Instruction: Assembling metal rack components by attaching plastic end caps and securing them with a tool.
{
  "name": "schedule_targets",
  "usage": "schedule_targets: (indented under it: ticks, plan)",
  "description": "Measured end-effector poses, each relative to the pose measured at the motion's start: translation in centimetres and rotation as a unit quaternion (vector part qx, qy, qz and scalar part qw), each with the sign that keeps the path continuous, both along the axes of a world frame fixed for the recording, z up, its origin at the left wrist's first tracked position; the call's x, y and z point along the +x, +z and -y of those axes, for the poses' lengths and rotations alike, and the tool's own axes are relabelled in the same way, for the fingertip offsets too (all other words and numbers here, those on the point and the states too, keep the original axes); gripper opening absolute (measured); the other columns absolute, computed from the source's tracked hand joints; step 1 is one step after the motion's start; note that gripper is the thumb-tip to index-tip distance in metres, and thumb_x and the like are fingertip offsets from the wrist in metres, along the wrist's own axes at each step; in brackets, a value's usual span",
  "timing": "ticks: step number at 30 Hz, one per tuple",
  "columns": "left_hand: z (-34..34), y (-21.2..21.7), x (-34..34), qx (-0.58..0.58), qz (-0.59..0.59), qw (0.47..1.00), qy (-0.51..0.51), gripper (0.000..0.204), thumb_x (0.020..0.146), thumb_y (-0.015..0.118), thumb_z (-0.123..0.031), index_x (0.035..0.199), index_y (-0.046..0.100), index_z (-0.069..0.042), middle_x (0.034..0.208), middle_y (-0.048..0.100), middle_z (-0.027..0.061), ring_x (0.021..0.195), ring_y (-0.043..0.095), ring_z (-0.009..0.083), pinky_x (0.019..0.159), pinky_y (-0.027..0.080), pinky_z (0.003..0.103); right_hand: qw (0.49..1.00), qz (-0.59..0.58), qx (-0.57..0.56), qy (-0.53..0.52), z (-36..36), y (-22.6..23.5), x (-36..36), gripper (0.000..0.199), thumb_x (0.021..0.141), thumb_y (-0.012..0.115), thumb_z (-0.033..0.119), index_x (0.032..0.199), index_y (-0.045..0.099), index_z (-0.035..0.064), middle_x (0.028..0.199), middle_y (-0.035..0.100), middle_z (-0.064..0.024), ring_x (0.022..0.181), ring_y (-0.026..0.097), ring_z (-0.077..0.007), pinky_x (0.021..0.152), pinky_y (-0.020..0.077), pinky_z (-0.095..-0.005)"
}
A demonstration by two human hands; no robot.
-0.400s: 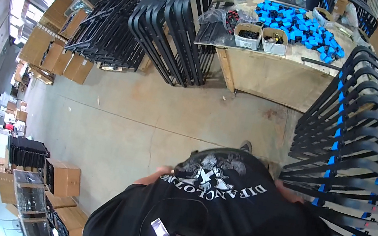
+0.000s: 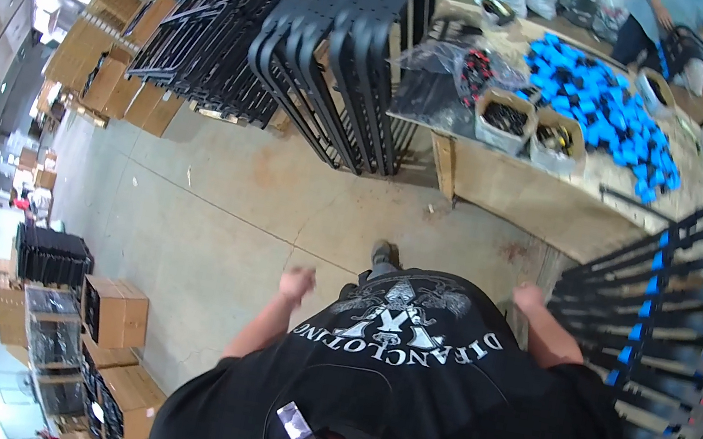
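My left hand [image 2: 296,283] hangs in front of the body on the left, above the concrete floor. Its fingers are small and smeared by motion, and no object shows in it. To the right, my right hand [image 2: 529,296] is beside my black shirt, close to a stack of black bent metal frames [image 2: 609,307] with blue pieces between them. The fingers of that hand are too blurred to read, and nothing is seen in it. Neither hand visibly touches anything. One shoe [image 2: 384,252] points forward under my shirt.
A wooden workbench [image 2: 526,189] ahead carries a heap of blue and black parts [image 2: 596,112] and two tubs [image 2: 504,122] of small hardware. Black frames [image 2: 344,49] stand stacked left of it. Cardboard boxes [image 2: 116,314] line the left. A co-worker [image 2: 678,23] is behind the bench.
Both my hands have come forward into fuller view from beside the shirt. The bench and frames have shifted and grown nearer, and a co-worker shows more fully behind the bench.
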State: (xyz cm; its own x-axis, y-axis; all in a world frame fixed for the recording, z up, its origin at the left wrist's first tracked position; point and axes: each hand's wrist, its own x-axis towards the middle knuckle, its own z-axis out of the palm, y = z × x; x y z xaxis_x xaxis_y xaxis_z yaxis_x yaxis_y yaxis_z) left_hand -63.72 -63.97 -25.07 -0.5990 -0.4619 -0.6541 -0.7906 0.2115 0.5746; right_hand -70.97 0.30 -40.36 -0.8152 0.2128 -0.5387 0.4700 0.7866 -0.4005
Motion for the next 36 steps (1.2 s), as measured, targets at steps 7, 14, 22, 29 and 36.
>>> schedule_targets:
  ticks: [7, 14, 22, 29, 36]
  plan:
    - [6.9, 20.6, -35.1, -0.130, -0.485, 0.861, -0.081, 0.020, 0.090, 0.069, -0.022, 0.088, 0.070, -0.002, 0.075, 0.066, 0.0006, 0.073, 0.058, 0.0078, 0.068, 0.049, 0.027, 0.997, -0.009, 0.009, 0.074, 7.5, 0.9, -1.4, 0.031, 0.084, 0.068, 0.031, 0.097, 0.073, 0.0032, 0.096, 0.072, -0.0219, 0.093, 0.070, -0.0387, 0.082, 0.0543, -0.0487]
    - [20.7, 25.4, -66.0, -0.288, -0.332, 0.896, -0.055, 0.056, 0.084, 0.068, -0.047, 0.116, 0.067, -0.001, 0.117, 0.069, 0.0225, 0.115, 0.064, 0.0355, 0.100, 0.049, 0.042, 0.987, 0.076, 0.139, -0.035, 10.5, 1.5, -2.0, 0.035, 0.085, 0.067, 0.036, 0.098, 0.074, 0.0040, 0.093, 0.073, -0.0206, 0.090, 0.072, -0.0354, 0.081, 0.0545, -0.0441]
    - [26.3, 17.1, -81.1, -0.147, -0.182, 0.959, -0.163, 0.089, 0.096, 0.038, -0.068, 0.146, 0.044, 0.005, 0.151, 0.043, 0.0275, 0.144, 0.040, 0.0370, 0.117, 0.031, 0.044, 0.983, 0.053, 0.123, -0.128, 17.7, 13.0, -6.8, 0.036, 0.085, 0.067, 0.038, 0.097, 0.075, 0.0047, 0.091, 0.073, -0.0197, 0.088, 0.072, -0.0336, 0.080, 0.0546, -0.0425]
    - [32.2, 21.9, -79.3, -0.129, -0.166, 0.964, -0.166, 0.089, 0.088, 0.053, -0.073, 0.121, 0.066, 0.008, 0.123, 0.066, 0.0268, 0.122, 0.062, 0.0342, 0.106, 0.044, 0.041, 0.984, 0.015, 0.070, -0.165, 22.3, 15.0, -8.8, 0.037, 0.085, 0.067, 0.040, 0.096, 0.075, 0.0054, 0.089, 0.073, -0.0189, 0.086, 0.072, -0.0320, 0.079, 0.0546, -0.0412]
    - [41.5, 18.8, -72.2, -0.338, -0.305, 0.885, -0.094, 0.091, 0.074, 0.082, -0.060, 0.127, 0.061, 0.011, 0.099, 0.072, 0.0130, 0.091, 0.067, 0.0190, 0.087, 0.050, 0.029, 0.988, 0.054, 0.081, -0.118, 22.8, 15.6, -13.7, 0.039, 0.083, 0.068, 0.043, 0.093, 0.076, 0.0061, 0.088, 0.073, -0.0183, 0.088, 0.072, -0.0317, 0.080, 0.0546, -0.0409]
